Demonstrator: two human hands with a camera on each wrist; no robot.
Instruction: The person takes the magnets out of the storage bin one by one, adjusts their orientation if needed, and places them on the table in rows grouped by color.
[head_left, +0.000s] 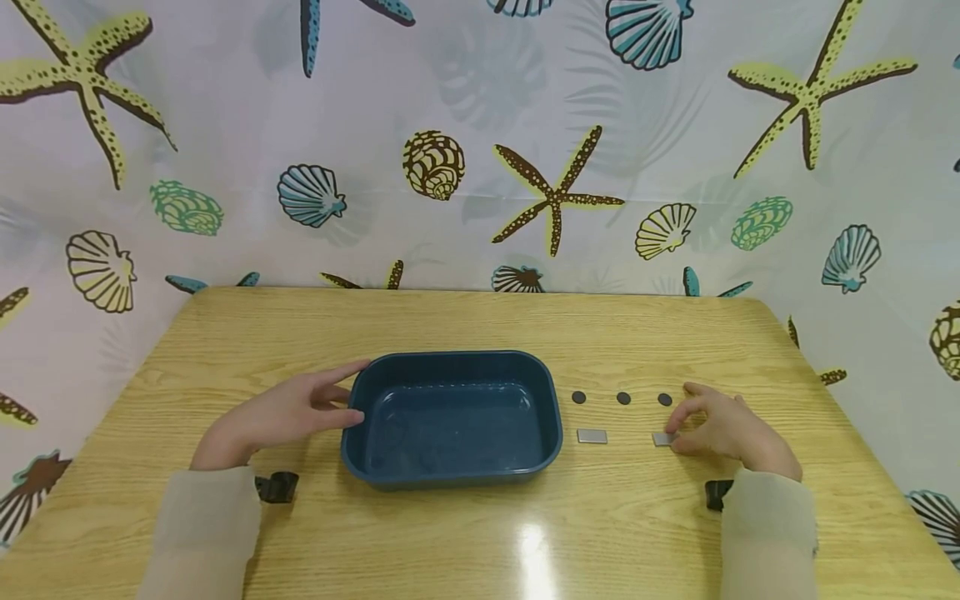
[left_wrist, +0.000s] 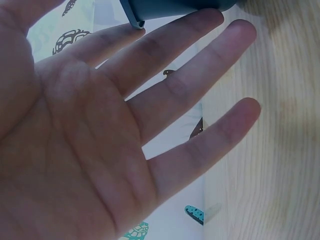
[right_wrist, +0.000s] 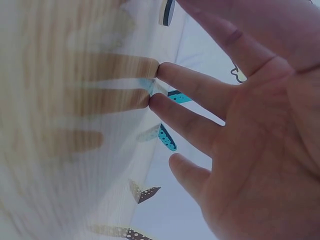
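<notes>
A dark blue rectangular bin (head_left: 450,479) with rounded corners stands on the wooden table. My left hand (head_left: 281,412) is at its left end, fingers spread and fairly straight, with fingertips and thumb at the rim. In the left wrist view, fingertips of the left hand (left_wrist: 90,135) overlap the bin's wall (left_wrist: 170,7). To the right, my right hand (head_left: 727,429) pinches the right end of a small grey rectangular plate (head_left: 662,438) between thumb and index finger, low at the tabletop. The right wrist view shows the other fingertips (right_wrist: 162,100) touching the table; the plate is hidden there.
A second grey plate (head_left: 592,436) lies between the bin and my right hand. Behind the plates sit small dark discs in a row: a left one (head_left: 579,397), a middle one (head_left: 623,398) and a right one (head_left: 665,400). A shell-patterned curtain (head_left: 465,225) borders the table.
</notes>
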